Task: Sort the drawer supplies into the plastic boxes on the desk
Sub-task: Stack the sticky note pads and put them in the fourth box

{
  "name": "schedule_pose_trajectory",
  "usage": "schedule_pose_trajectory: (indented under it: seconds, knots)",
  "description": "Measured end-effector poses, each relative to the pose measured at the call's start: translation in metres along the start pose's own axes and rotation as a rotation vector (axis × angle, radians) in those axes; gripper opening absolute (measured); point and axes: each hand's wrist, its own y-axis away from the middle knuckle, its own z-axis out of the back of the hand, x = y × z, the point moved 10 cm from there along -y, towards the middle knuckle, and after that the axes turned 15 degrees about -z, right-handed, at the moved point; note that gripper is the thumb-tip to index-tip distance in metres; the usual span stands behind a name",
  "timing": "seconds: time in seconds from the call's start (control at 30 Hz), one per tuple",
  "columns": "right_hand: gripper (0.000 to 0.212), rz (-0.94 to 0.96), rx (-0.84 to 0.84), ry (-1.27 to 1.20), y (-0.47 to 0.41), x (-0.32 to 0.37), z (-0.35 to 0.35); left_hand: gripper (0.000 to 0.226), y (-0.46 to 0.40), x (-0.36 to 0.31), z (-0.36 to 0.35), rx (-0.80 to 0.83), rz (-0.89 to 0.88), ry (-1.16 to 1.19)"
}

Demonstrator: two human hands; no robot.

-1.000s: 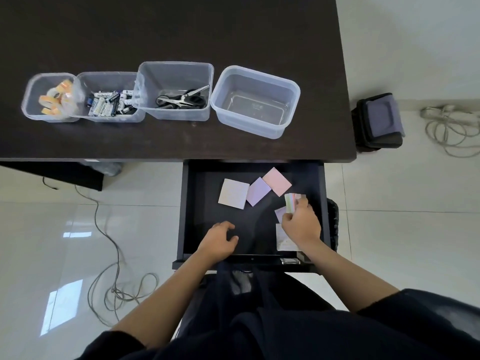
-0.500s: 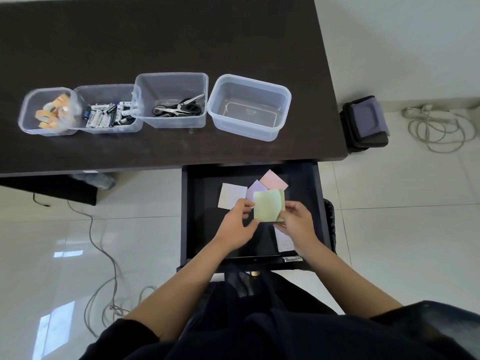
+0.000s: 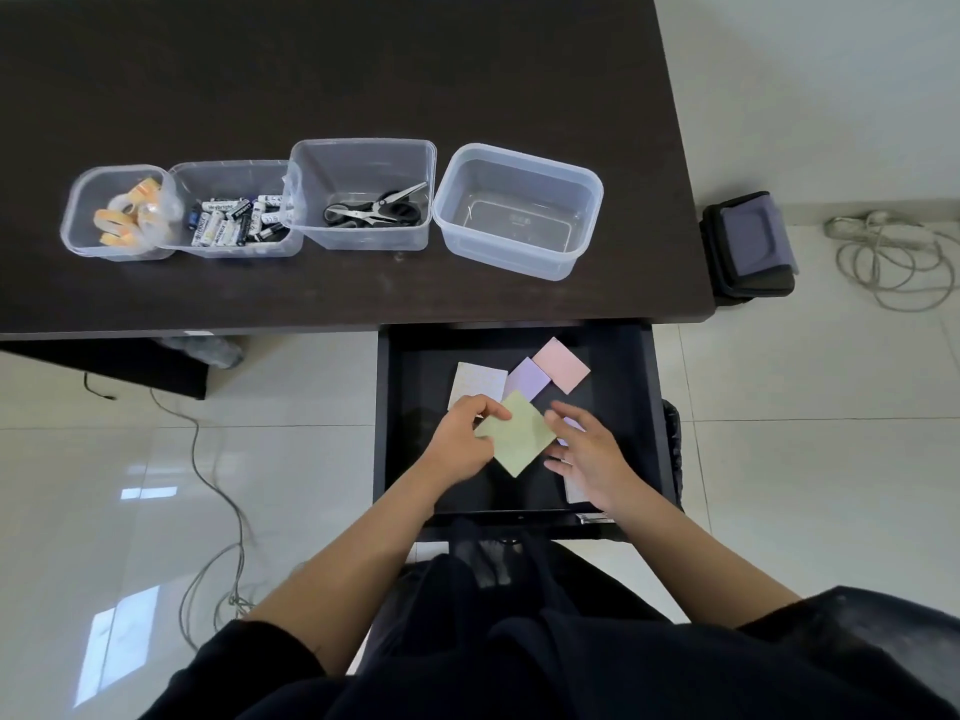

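Over the open black drawer (image 3: pixel 387 433), my left hand (image 3: pixel 462 444) pinches a pale green sticky-note pad (image 3: pixel 522 433) by its left corner. My right hand (image 3: pixel 589 459) hovers just right of the pad with fingers spread, holding nothing. In the drawer lie a white pad (image 3: pixel 478 383), a lilac pad (image 3: pixel 529 379) and a pink pad (image 3: pixel 561 364); more pale paper shows under my right hand. On the desk stand several clear boxes: tape rolls (image 3: pixel 124 215), batteries (image 3: pixel 234 223), scissors (image 3: pixel 371 210), and an empty box (image 3: pixel 517 210) at the right.
The dark desk (image 3: pixel 332 65) extends behind the boxes. A black case (image 3: pixel 748 246) and a coiled cable (image 3: pixel 893 257) lie on the tiled floor at right; another cable (image 3: pixel 218 511) trails on the floor at left.
The green pad passed from my right hand to my left. My right hand let go and opened beside it; the pad now lies flatter over the drawer.
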Motion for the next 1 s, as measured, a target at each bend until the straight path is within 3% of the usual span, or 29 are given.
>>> schedule_pose_trajectory:
  seconds: [0.13,0.4,0.5,0.6,0.7,0.87,1.0]
  knots:
    - [0.023,0.053,-0.009,0.193,0.001,0.002,-0.006,0.043,0.003,0.005,0.006,-0.051,0.027,0.037]
    - [0.022,0.044,0.008,0.019,-0.001,-0.014,-0.006,0.036,0.019,0.009,-0.004,-0.137,0.119,0.204]
    - [0.013,0.052,-0.046,0.093,-0.003,-0.014,0.000,0.035,0.024,0.012,-0.008,-0.162,0.134,0.245]
    - [0.003,0.256,-0.286,0.352,0.001,0.012,0.028,0.039,0.029,0.018,-0.008,-0.154,0.162,0.247]
    - [0.024,0.335,-0.512,0.741,-0.001,0.028,0.058,0.047,0.033,0.022,-0.006,-0.149,0.192,0.257]
    - [0.047,0.216,-0.591,1.232,-0.020,0.007,0.069,0.052,0.041,0.024,-0.004,-0.136,0.206,0.239]
    - [0.049,0.226,-0.699,1.357,-0.018,0.008,0.065,0.049,0.046,0.024,-0.004,-0.130,0.206,0.239]
